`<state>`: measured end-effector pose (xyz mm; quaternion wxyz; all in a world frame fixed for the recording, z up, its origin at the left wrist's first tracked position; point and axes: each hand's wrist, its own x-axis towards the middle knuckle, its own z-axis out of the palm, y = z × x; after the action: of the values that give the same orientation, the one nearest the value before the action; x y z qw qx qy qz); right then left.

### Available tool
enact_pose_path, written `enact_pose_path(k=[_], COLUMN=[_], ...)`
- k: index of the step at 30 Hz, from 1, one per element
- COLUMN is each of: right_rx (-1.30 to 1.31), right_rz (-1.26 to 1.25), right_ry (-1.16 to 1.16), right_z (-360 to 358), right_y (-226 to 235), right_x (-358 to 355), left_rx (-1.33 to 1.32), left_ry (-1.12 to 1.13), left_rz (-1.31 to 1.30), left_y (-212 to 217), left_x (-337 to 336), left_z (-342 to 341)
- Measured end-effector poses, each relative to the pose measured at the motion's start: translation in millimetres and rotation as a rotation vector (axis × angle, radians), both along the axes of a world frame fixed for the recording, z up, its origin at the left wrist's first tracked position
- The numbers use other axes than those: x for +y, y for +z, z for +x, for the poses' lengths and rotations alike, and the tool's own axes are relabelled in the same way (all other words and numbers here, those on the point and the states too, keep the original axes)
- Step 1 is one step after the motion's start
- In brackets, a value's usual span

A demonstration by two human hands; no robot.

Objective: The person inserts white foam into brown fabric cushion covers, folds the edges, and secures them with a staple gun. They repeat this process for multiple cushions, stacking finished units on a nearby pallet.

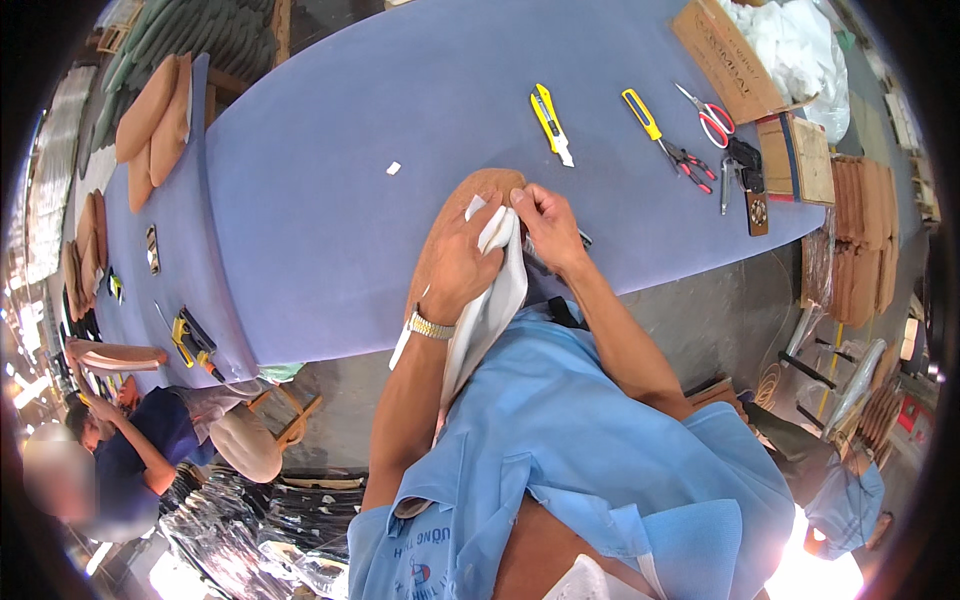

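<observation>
A brown fabric-covered pad (pixel 447 222), long with a rounded far end, lies at the near edge of the blue-covered table (pixel 330 190). White lining or backing (pixel 492 318) is folded up along its right side and hangs toward my body. My left hand (pixel 463 262), with a gold-coloured watch on the wrist, presses over the pad and grips the white layer with bent fingers. At the pad's far end, my right hand (pixel 548 228) pinches the edge between thumb and fingers. The pad's underside is hidden.
Beyond my hands lies a yellow utility knife (pixel 549 122). Farther right are a yellow screwdriver (pixel 642 114), pliers (pixel 690 164), red-handled scissors (pixel 716 124) and a cardboard box (pixel 728 58). A co-worker (pixel 150 425) is at lower left, near a power tool (pixel 192 338). Brown pads (pixel 152 115) lie farther left.
</observation>
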<state>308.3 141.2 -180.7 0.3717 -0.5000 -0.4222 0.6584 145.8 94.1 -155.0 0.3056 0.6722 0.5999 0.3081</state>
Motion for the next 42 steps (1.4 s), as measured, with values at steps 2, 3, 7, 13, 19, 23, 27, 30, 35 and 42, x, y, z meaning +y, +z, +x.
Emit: enact_pose_path(k=[2,3,7,13,19,23,27,30,35,42], right_rx=[0.042,0.063,0.128,0.139,0.193,0.222,0.206,0.275,0.488,0.475], right_rz=[-0.003,-0.004,0.025,0.188,0.143,0.2,0.286,0.173,0.024,0.031], right_ry=[-0.013,-0.02,-0.049,-0.092,-0.047,-0.064,-0.071,-0.08,-0.069,-0.066], right_z=[-5,-6,-16,-31,-41,-46,-48,-45,-39,-32], right_y=[-2,-4,-16,-47,-36,-36,-49,-46,-44,-45], right_x=[-3,-3,2,10,13,12,10,5,0,-1], left_rx=[-0.035,-0.081,-0.202,-0.457,-0.321,-0.382,-0.407,-0.319,-0.239,-0.069], left_ry=[-0.005,0.019,0.055,0.159,-0.047,-0.134,-0.182,-0.214,-0.253,-0.3], left_rz=[-0.036,-0.073,-0.133,-0.265,-0.246,-0.606,-0.579,-0.513,-0.372,-0.252], left_y=[-1,0,0,25,-8,-18,-27,-6,-14,-21], left_x=[-1,-1,8,71,119,107,97,86,71,56], left_z=[-8,-10,-19,-73,-52,-37,-43,-38,-35,-33])
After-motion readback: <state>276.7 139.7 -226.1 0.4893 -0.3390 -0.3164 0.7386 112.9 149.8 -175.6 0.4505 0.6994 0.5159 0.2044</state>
